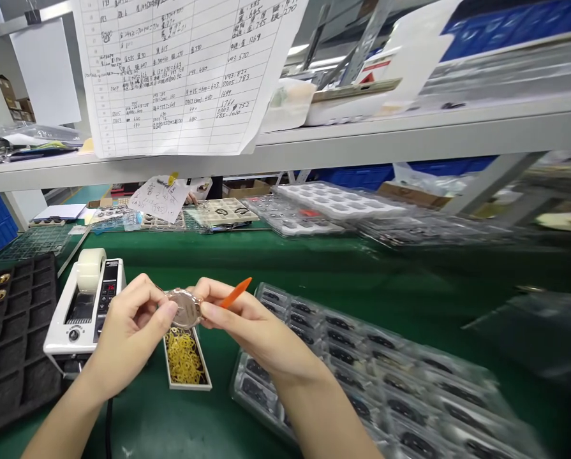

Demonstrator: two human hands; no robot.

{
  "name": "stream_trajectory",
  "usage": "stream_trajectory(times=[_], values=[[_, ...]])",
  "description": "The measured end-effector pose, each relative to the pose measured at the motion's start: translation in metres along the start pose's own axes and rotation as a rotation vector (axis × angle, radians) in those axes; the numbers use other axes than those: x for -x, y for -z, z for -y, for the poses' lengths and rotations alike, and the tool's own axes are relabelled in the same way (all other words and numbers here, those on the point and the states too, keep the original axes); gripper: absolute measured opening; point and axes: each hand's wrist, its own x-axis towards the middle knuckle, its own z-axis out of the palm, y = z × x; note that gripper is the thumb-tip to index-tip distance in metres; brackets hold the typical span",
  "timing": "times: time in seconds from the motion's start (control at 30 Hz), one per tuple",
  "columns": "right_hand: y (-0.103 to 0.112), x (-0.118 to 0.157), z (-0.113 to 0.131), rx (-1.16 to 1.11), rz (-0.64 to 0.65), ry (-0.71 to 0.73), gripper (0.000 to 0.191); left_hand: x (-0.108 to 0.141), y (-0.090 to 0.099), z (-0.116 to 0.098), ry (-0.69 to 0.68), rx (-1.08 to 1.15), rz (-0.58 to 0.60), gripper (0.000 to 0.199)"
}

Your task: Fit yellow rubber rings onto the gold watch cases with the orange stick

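Over the near desk (pixel 141 427), left of centre: round metal case (pixel 185 308) pinched between left hand (pixel 129 325) and right hand (pixel 251 325), orange plastic pick (pixel 236 292) also in right hand's grip, above boxed yellow rings (pixel 184 358); clear tray (pixel 362 376) to right, its cells filled with black parts.

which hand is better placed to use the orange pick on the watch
Probably the right hand: it holds the orange pick, while the left hand is pinching the watch.

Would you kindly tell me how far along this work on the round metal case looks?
Done, seemingly: the clear tray holds rows of dark pieces. In hand: the left hand and right hand grip the case, with an orange pick. Remaining: yellow bands fill their box.
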Motion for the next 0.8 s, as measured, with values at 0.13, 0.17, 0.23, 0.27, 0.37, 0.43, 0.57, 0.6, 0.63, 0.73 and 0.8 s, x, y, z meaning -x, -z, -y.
stream_trajectory(times=[0.13, 0.17, 0.23, 0.27, 0.37, 0.43, 0.57, 0.6, 0.63, 0.73, 0.8], values=[[-0.002, 0.002, 0.000, 0.021, -0.002, 0.013, 0.028, 0.001, -0.005, 0.001, -0.052, -0.098, -0.054, 0.026], [-0.002, 0.002, 0.000, 0.035, -0.008, 0.011, 0.029, 0.001, -0.007, 0.001, -0.072, -0.147, -0.082, 0.025], [-0.003, 0.004, 0.001, 0.067, -0.023, -0.002, 0.029, 0.002, -0.011, 0.001, -0.130, -0.272, -0.159, 0.024], [-0.003, 0.004, 0.002, 0.081, -0.031, -0.006, 0.029, 0.002, -0.011, 0.001, -0.163, -0.341, -0.197, 0.024], [-0.003, 0.004, 0.003, 0.103, -0.063, -0.005, 0.031, 0.001, -0.008, 0.001, -0.230, -0.541, -0.320, 0.017], [-0.002, 0.003, 0.004, 0.109, -0.084, -0.003, 0.032, -0.002, -0.001, 0.003, -0.247, -0.616, -0.424, 0.012], [-0.003, 0.001, 0.002, 0.094, -0.069, -0.018, 0.032, -0.003, 0.007, 0.005, -0.346, -0.498, -0.467, 0.009], [-0.004, 0.000, 0.001, 0.078, -0.054, -0.016, 0.032, -0.002, 0.007, 0.005, -0.376, -0.443, -0.406, 0.007], [-0.005, 0.000, 0.000, 0.054, -0.038, -0.015, 0.032, -0.001, 0.005, 0.005, -0.399, -0.392, -0.327, 0.008], [-0.012, 0.000, -0.002, -0.058, -0.021, -0.041, 0.034, 0.001, -0.001, 0.007, -0.397, -0.265, -0.109, 0.018], [-0.016, 0.000, -0.006, -0.127, -0.038, -0.074, 0.037, -0.001, -0.003, 0.009, -0.368, -0.197, -0.033, 0.021]])
